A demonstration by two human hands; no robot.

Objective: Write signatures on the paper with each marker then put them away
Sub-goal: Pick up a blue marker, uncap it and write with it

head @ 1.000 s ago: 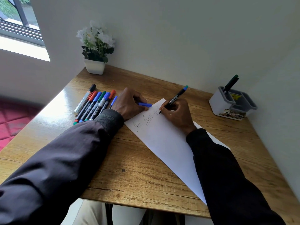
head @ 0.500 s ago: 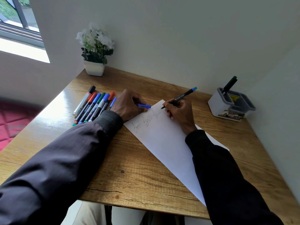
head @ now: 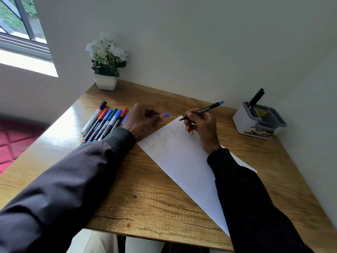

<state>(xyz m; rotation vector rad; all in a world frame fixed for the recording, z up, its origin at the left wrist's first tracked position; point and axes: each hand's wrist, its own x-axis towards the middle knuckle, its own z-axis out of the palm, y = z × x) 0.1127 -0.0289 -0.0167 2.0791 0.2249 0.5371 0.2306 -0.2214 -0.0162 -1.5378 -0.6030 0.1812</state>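
At the far corner of the white paper sheet (head: 186,161), the right hand (head: 202,125) pinches a black marker with a blue end (head: 204,111), its tip just past three signatures (head: 164,137). The left hand (head: 142,119) pinches the blue cap (head: 164,115), likely ready for recapping. Unused coloured markers (head: 104,123) lie in a row to its left. The grey desk organiser (head: 259,121) stands well apart on the right, across bare wooden tabletop (head: 145,198).

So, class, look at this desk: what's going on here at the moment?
A person is signing a sheet of paper on a wooden table. The right hand grips a black marker, its tip at the paper's far corner just past three signatures. The left hand pinches a blue cap. A row of markers lies to the left, not yet put away; a grey organizer on the right holds one dark marker.
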